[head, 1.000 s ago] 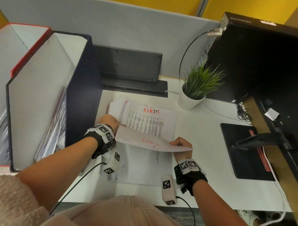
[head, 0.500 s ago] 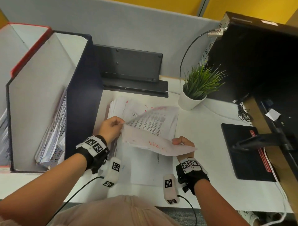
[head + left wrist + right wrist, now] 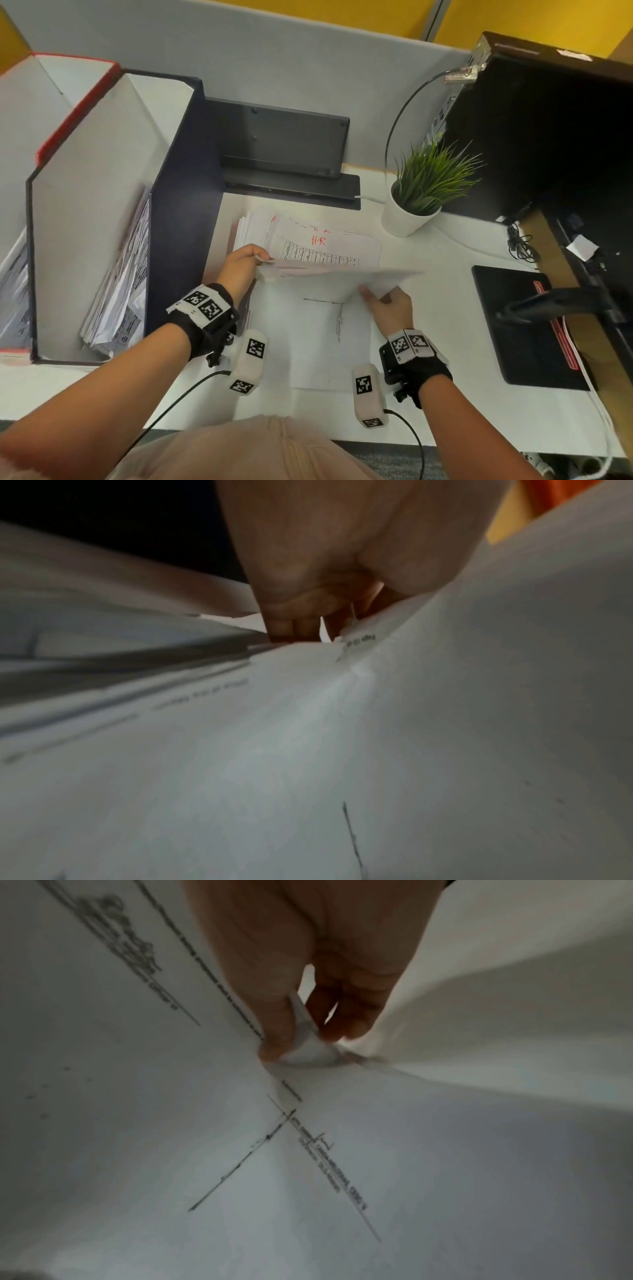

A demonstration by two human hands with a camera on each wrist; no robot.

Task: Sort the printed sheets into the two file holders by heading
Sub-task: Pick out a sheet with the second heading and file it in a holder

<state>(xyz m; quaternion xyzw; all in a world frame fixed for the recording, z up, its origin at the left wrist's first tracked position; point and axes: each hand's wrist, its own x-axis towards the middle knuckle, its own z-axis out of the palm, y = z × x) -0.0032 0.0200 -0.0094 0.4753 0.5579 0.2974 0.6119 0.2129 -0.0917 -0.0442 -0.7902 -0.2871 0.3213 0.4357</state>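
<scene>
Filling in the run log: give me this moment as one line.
left hand: pinches lifted sheets | right hand: pinches same sheets | stack top: HR heading | navy file holder: holds papers

Red "H.R" heading [image 3: 318,240] on white sheet [image 3: 363,250]; navy holder [image 3: 181,192].

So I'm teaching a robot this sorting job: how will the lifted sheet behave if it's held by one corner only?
Probably floppy: the lifted sheet already bows between the left hand and right hand. Likely very light, since fingertip pinches carry it. It may crease at the grip; the right wrist view shows the paper puckering by the thumb.
</scene>
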